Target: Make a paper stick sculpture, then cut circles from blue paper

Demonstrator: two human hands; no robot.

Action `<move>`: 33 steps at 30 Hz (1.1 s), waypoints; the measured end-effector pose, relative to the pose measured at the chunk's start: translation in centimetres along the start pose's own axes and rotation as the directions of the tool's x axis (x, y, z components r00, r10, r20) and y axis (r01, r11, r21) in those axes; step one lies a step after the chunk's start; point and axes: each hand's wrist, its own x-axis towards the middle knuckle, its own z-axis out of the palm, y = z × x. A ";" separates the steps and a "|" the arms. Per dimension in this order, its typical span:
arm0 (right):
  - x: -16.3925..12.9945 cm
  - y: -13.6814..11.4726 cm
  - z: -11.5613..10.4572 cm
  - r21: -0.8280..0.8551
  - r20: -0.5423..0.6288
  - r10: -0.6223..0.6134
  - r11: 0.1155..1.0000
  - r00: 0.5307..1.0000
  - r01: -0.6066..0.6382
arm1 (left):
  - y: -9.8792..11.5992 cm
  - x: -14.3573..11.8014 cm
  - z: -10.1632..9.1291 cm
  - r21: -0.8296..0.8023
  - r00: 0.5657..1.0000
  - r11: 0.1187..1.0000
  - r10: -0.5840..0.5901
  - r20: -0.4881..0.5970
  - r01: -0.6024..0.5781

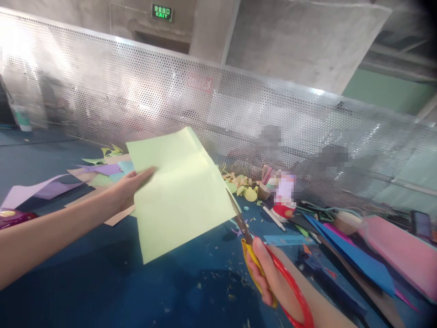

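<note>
Pale green paper sheet (180, 196), thin and floppy, held up over the blue table (102, 282). Left hand (131, 187) pinches its left edge, best grip there. Right hand (269, 278) grips scissors (262, 259), blades at the sheet's right edge.

**Glare at ten o'clock, soft edges all round**

You get strong backlight through the perforated screen (143, 95), blown out at ten o'clock. The tabletop (102, 282) sits dim, with shadow beneath the yellow paper (180, 196). Straight lines bow toward the edges, the two o'clock corner darkens, and three o'clock clutter blurs.
</note>
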 end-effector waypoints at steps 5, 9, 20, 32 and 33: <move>-0.1 -0.5 0.1 -0.067 -0.069 0.026 0.997 0.997 -0.031 | 0.1 -0.1 0.2 0.019 1.000 1.000 0.003 -0.003 -0.003; -0.3 -1.3 -0.2 -0.147 -0.119 0.021 0.988 0.993 -0.039 | 0.1 0.0 0.1 0.026 1.000 1.000 0.004 -0.014 -0.003; 0.5 -0.3 -0.5 -0.082 -0.085 0.016 0.996 0.996 -0.023 | 0.2 0.0 -0.1 -0.154 0.991 0.986 -0.045 0.127 0.064; 0.7 0.1 -0.3 -0.013 -0.006 -0.009 1.000 1.000 0.009 | -0.2 -1.1 0.7 -0.028 0.975 0.991 -0.125 0.184 0.132; 0.7 0.1 -0.4 -0.005 0.013 -0.024 1.000 1.000 0.024 | -0.2 -1.2 0.8 -0.021 0.977 0.994 -0.100 0.187 0.106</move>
